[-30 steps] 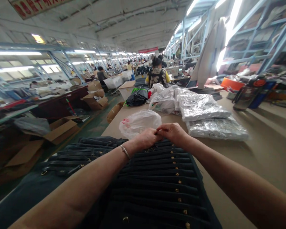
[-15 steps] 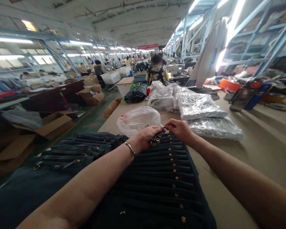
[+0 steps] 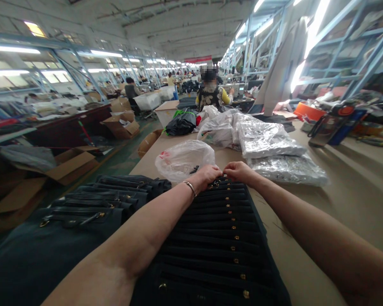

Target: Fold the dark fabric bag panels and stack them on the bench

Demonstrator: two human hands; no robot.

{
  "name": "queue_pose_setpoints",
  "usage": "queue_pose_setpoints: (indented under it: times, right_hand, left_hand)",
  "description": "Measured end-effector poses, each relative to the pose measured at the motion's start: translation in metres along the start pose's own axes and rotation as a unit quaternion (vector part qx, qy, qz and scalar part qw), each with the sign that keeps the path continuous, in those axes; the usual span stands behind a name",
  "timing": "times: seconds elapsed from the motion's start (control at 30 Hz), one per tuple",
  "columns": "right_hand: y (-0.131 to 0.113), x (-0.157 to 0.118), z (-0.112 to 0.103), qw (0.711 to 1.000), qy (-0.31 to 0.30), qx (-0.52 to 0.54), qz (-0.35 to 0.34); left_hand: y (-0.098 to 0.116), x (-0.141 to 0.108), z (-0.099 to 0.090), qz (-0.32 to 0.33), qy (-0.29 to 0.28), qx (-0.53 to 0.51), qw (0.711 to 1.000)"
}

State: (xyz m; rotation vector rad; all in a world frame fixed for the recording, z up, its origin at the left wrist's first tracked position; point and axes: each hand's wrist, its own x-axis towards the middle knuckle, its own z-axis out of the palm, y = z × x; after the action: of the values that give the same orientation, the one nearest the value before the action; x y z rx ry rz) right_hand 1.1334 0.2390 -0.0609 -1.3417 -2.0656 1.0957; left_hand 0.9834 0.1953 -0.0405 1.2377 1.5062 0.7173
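My left hand (image 3: 210, 175), a bangle at its wrist, is closed round a small bunch of black straps with metal clasps (image 3: 215, 184). Strap ends poke out above its fingers. Close beside it, my right hand (image 3: 238, 172) pinches with thumb and fingertips at the far end of a row of dark fabric pieces (image 3: 207, 246). What lies between those fingertips is too small to make out. The pieces overlap in layers, each with a gold-coloured metal fitting near its right edge. Behind my left hand lies an open clear plastic bag (image 3: 181, 157).
A second layered pile of dark zippered pieces (image 3: 35, 250) lies at left. Plastic-wrapped packs (image 3: 271, 140) and a black bundle (image 3: 182, 122) rest farther back on the brown table (image 3: 309, 221). Cardboard boxes (image 3: 72, 165) stand on the floor at left. A person (image 3: 210, 91) sits beyond the table.
My left hand has shifted right and down, from above the row to its far end, with the straps still in it. My right hand has moved slightly right and lower.
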Motion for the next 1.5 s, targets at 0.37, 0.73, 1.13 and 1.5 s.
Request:
queue_pose_setpoints:
  times: [0.37, 0.73, 1.13, 1.5]
  right_hand:
    - [0.008, 0.015, -0.005, 0.984, -0.044, -0.172, 0.005]
    - [0.017, 0.021, -0.001, 0.977, -0.053, -0.205, -0.003]
    - [0.033, 0.029, -0.005, 0.983, -0.116, -0.128, 0.053]
    - [0.010, 0.031, -0.009, 0.958, -0.143, -0.247, 0.013]
  left_hand:
    - [-0.009, 0.027, 0.003, 0.012, 0.020, 0.183, 0.983]
    - [-0.008, 0.031, 0.001, 0.028, 0.009, 0.245, 0.969]
    - [-0.006, 0.032, -0.004, 0.021, -0.011, 0.303, 0.953]
    - [-0.002, 0.034, -0.005, 0.013, -0.023, 0.356, 0.934]
